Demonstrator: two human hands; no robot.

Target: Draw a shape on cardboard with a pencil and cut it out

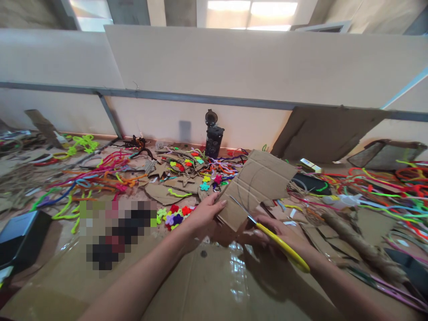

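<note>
Forearms come in from the bottom edge, converging on a cardboard sheet [256, 187] held tilted above the bench [207, 290]. Left hand [205, 214] is clamped on the sheet's lower-left edge, thumb on top, fingers underneath. Right hand [281, 234] is closed through the yellow handles of the scissors [267, 229], wrist low, blades apart and biting into the sheet's lower edge just right of the left hand's thumb. A curved pencil line runs across the sheet ahead of the blades.

Room: directly beneath both hands lies a flat cardboard panel with glossy tape, bare. Left of the left hand, small pipe-cleaner flowers [174, 216] sit near; a black box [22, 236] is well apart at the bench's left edge. Beyond the sheet, a dense pile of pipe cleaners [100, 174] and cardboard cut-outs, then a black bottle [213, 136] against the back wall. Right of the right hand, a twine-wrapped stick [357, 243] and more pipe cleaners crowd in.
</note>
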